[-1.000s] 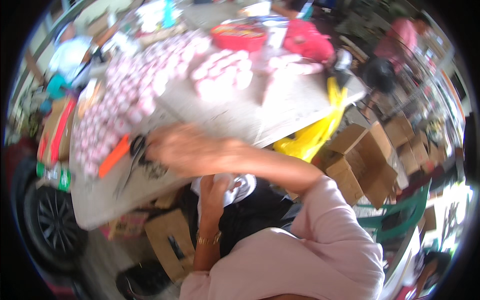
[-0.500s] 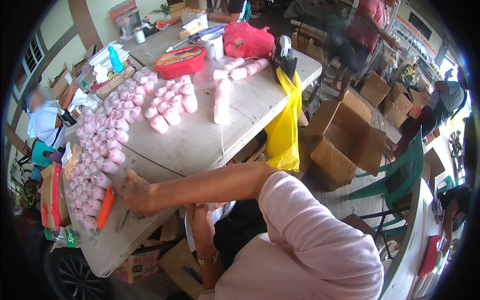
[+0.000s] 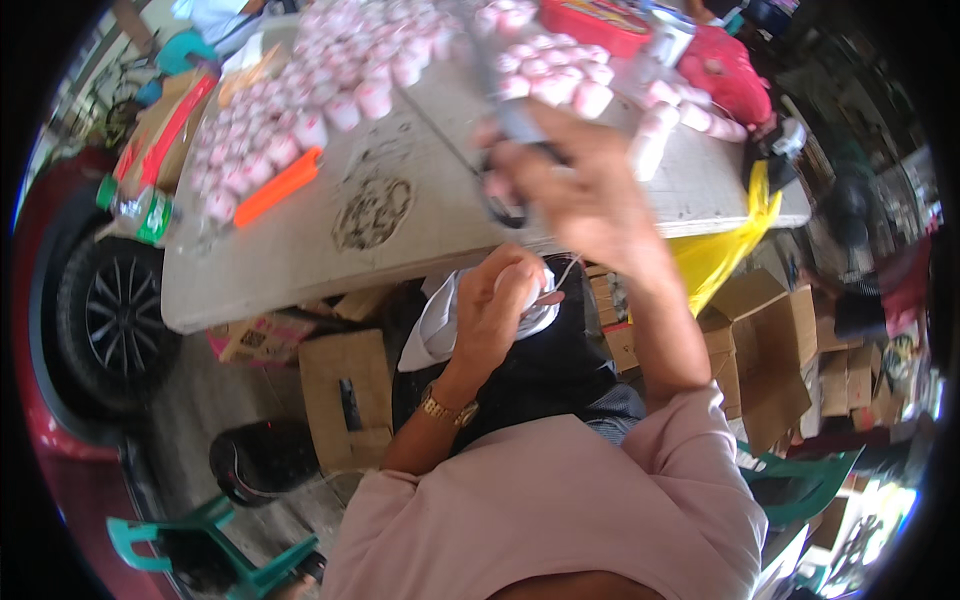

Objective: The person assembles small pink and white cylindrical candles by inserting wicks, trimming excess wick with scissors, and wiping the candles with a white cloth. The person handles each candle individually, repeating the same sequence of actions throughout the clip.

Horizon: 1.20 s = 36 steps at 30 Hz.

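Observation:
My right hand (image 3: 590, 185), smeared by motion, is raised over the table's near edge with its fingers around a pair of scissors (image 3: 507, 207) with black handles; their blades point away from me and are blurred. Below the edge, over my lap, my left hand (image 3: 490, 310) is closed around a small white rounded piece (image 3: 515, 285), mostly covered by the fingers. From it a thin pale string (image 3: 570, 270) runs toward the right. A white cloth (image 3: 430, 335) lies on my lap beneath that hand.
Many pink-and-white small cylinders (image 3: 345, 110) crowd the table (image 3: 260, 270). An orange-handled tool (image 3: 278, 188) lies beside them. A red tub (image 3: 595, 25), a white mug (image 3: 668, 40) and a pink bag (image 3: 725, 75) stand farther back. A yellow bag (image 3: 715, 260) hangs at the right edge.
My right hand has left the tabletop at the left and risen to the right, now with scissors in it. The view has swung left and down, showing my left hand with the white piece.

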Tool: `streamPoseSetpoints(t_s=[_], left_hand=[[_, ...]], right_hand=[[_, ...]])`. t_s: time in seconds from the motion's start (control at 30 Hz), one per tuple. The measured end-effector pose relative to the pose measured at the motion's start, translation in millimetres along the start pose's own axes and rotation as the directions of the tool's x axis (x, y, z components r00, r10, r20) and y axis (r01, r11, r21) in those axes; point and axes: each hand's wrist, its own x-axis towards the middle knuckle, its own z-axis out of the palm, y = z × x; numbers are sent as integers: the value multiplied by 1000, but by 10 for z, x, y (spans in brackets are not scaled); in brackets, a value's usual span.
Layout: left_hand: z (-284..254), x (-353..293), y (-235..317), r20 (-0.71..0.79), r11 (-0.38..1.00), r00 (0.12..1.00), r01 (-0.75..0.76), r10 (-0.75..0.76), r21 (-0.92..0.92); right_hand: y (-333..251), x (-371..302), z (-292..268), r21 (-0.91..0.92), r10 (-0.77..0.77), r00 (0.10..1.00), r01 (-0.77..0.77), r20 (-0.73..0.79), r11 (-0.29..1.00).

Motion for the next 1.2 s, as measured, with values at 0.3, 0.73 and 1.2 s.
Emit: streamPoseSetpoints(t_s=[0.3,0.73,1.2], left_hand=[[64,155,132,153,859,947,-321,282,399],[64,212,53,56,639,887,-372,458,673],[55,222,58,8,684,953,-223,303,695]], right_hand=[[-225,-547,-95,235,223,919,-150,-326,960],[-285,-566,98,-21,-31,780,23,-625,1000],[-22,-766,79,-629,-303,920,84,-249,773]])
